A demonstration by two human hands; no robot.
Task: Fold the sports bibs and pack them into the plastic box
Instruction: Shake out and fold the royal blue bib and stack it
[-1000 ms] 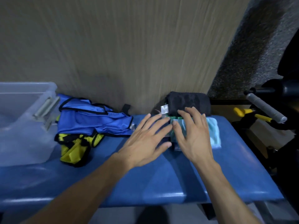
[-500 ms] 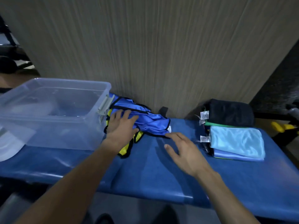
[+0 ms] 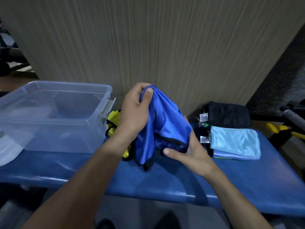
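Glossy blue bib (image 3: pixel 162 123), black-trimmed and bunched, hangs above the padded blue bench (image 3: pixel 165 184). The left hand (image 3: pixel 134 113) pinches its top edge between curled fingers and thumb; the right hand (image 3: pixel 189 152) grips its lower hem. Beside it sits the clear plastic box (image 3: pixel 54 116), with a yellow bib (image 3: pixel 113 121) between them.

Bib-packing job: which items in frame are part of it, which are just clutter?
Job items:
blue bib, gripped by left hand and right hand
yellow bib on the bench
clear plastic box

Lying about:
stack of folded cloths
black bundle
box lid
yellow-handled tool
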